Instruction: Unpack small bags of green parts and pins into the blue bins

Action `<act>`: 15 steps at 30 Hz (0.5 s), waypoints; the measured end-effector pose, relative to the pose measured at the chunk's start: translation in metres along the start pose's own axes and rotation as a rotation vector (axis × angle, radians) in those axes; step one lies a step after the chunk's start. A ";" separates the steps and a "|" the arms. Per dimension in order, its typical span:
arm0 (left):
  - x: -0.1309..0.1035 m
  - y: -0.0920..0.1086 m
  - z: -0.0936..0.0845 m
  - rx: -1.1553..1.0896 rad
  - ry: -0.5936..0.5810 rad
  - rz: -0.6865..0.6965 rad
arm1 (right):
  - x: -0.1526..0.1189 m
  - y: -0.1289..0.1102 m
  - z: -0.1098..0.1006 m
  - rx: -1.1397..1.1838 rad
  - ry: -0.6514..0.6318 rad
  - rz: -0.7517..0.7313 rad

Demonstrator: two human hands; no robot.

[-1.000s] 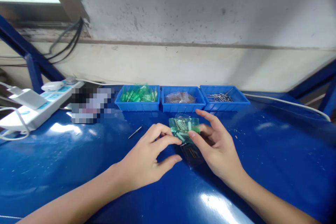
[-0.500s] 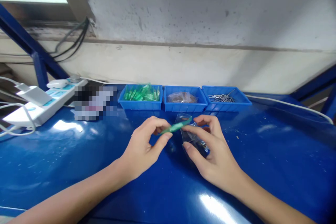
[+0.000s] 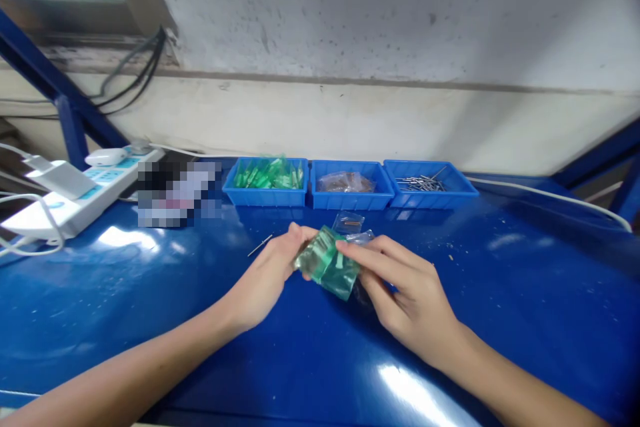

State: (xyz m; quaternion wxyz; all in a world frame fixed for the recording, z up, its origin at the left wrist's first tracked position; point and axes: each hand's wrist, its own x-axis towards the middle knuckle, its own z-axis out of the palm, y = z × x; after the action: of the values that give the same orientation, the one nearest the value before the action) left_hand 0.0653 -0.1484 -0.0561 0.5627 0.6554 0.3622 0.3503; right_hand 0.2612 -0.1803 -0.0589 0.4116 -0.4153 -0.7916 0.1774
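Observation:
A small translucent green plastic bag (image 3: pixel 343 278) is spread between my hands above the table, with a pale piece showing through it. My left hand (image 3: pixel 265 280) is closed on the bag's left edge, its fingertips partly hidden. On the upper right part, my right hand (image 3: pixel 407 283) pinches the bag between index finger and thumb. Just behind it lies a small clear bag (image 3: pixel 349 221) with thin copper-coloured pieces inside. Another clear bag (image 3: pixel 361 237) is mostly covered by my right hand. A thin metal pin (image 3: pixel 259 245) rests beside my left hand.
Three blue bins stand in a row at the back: one with green bags (image 3: pixel 270 175), one with clear bags (image 3: pixel 347 181), one with metal pins (image 3: pixel 423 182). A white power strip (image 3: pixel 75 197) with plugs and cables lies at left. The table (image 3: pixel 525 320) is glossy blue.
The green bag has turned from edge-on to face-on. My right hand has closed on it and moved off the clear bags. The metal pin has come into view.

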 end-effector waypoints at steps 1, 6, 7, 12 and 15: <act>0.001 0.001 -0.001 -0.062 0.004 -0.043 | -0.001 0.002 0.001 -0.011 -0.015 -0.025; 0.002 0.001 0.002 0.150 0.143 0.038 | -0.001 0.001 0.002 -0.041 0.019 0.067; 0.001 -0.001 0.002 0.236 0.189 0.122 | 0.000 -0.001 0.001 -0.048 0.045 0.105; -0.007 -0.004 0.004 0.659 0.135 0.634 | 0.007 -0.014 -0.005 0.187 -0.100 0.285; -0.011 0.000 0.007 0.799 0.042 0.689 | 0.009 -0.016 -0.004 0.316 -0.115 0.347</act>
State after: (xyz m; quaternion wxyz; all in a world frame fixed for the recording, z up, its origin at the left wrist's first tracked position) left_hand 0.0663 -0.1611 -0.0576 0.1137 0.8928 0.2421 0.3625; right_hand 0.2530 -0.1827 -0.0422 0.3892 -0.4647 -0.6928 0.3906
